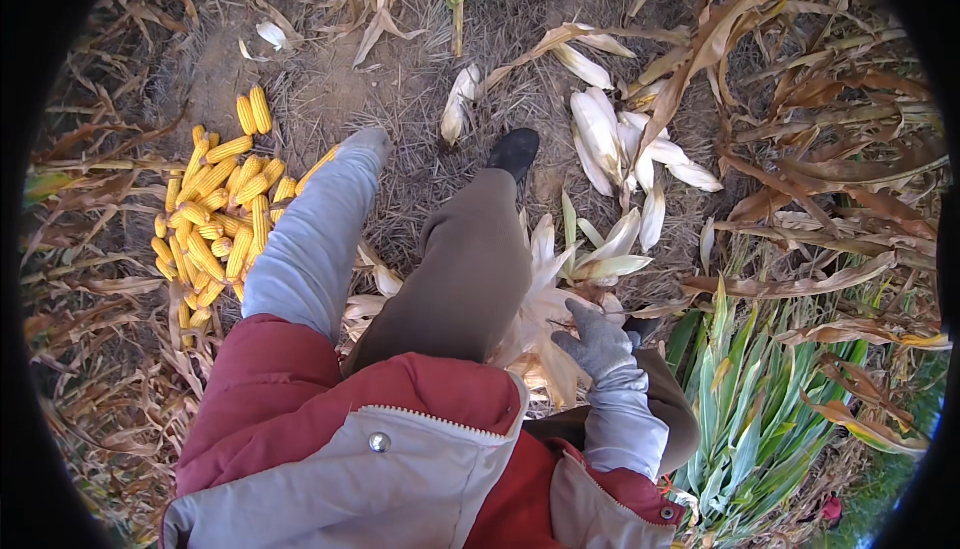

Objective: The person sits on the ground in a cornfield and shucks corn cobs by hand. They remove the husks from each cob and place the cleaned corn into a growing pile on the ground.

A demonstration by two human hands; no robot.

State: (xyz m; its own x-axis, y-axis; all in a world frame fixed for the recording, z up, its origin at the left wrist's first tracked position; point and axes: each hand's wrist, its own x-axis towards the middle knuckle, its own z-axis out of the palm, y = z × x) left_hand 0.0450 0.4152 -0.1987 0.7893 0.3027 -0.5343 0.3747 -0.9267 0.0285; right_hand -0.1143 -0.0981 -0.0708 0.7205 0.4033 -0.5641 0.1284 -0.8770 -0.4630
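Observation:
My left hand, in a grey glove, reaches forward beside a heap of husked yellow corn ears. A yellow ear of corn sticks out to the left from under this hand and wrist, and the hand appears closed on its hidden end. The fingers are mostly out of sight. My right hand, also gloved in grey, is held near my right knee with fingers apart and nothing in it. Just left of it lie pale stripped husks, partly behind my leg.
Several ears in pale husks lie ahead on the right, and a single husked-over ear lies near my shoe. Green leaves spread at the right. Dry stalks border both sides of the bare soil.

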